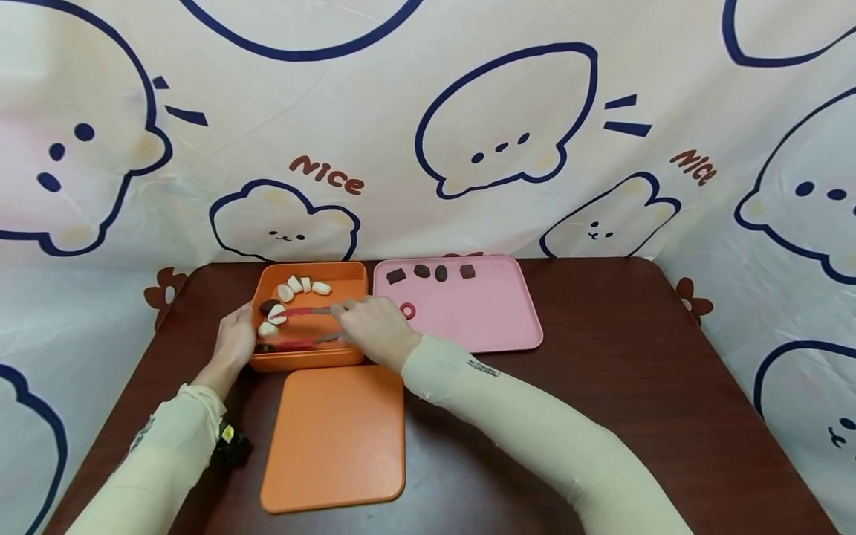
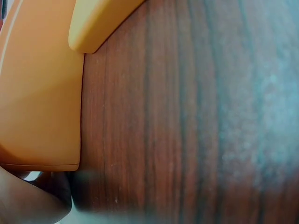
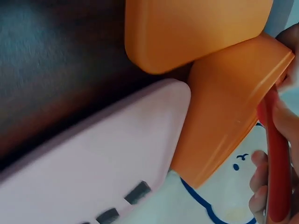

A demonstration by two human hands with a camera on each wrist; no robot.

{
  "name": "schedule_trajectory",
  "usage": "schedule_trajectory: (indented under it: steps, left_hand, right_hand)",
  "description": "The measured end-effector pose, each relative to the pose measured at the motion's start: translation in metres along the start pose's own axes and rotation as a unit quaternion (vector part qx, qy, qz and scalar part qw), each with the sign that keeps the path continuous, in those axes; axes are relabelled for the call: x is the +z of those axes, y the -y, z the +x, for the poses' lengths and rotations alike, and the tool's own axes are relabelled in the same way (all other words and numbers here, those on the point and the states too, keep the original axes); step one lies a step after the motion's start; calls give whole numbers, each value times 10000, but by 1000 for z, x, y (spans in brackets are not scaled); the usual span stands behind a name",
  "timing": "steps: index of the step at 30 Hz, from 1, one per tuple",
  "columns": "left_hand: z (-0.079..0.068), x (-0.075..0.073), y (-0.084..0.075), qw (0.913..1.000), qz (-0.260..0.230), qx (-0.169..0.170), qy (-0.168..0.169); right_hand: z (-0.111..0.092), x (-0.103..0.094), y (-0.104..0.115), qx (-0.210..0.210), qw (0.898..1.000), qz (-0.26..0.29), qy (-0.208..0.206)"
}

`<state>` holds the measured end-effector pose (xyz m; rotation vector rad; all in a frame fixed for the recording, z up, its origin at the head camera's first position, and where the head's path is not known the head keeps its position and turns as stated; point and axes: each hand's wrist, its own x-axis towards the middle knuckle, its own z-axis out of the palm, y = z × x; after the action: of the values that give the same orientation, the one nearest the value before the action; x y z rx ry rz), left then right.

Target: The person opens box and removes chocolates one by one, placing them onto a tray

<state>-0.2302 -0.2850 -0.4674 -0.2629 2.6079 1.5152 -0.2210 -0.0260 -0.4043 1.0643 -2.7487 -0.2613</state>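
Note:
My left hand [image 1: 235, 336] grips the left side of a shallow orange box [image 1: 348, 273]. In the left wrist view, part of that hand [image 2: 32, 198] shows beside the orange wall. Above the box, my right hand [image 1: 376, 327] holds red-and-grey tongs [image 1: 299, 312], their two arms spread apart over the inside. One red tip meets a white chunk [image 1: 277, 316] at the left, near a dark brown piece [image 1: 270, 305]. Several other white chunks [image 1: 294, 284] lie in the box. The right wrist view shows the red handle [image 3: 279, 172] along my fingers.
Right of the box lies a pink tray [image 1: 495, 312] with several dark brown pieces [image 1: 421, 272] along its far edge. A red ring [image 1: 408, 311] shows just past my right hand. An orange lid [image 1: 337, 438] lies in front on the dark wood table [image 1: 602, 371].

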Motion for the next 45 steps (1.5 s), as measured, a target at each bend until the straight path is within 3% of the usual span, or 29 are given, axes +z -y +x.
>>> schedule_trajectory:
  steps: [6,14,24,30,45]
  left_hand:
    - [-1,0,1,9999,85,122,59]
    - [-1,-1,-1,9999,113,59,-118]
    - [0,0,1,9998,154,23,-149]
    - [0,0,-2,9994,287,28,-164]
    - [-4,-1,-3,9991,371,-161,-104]
  right_hand:
    - [-1,-1,-4,271,9994,200,15]
    - [-1,-9,-15,-48,9964,752,398]
    - [7,-3,2,-502,9977,174,419]
    - [7,1,6,-566,9977,72,363]
    - [-9,9,-11,-3,9966,776,279]
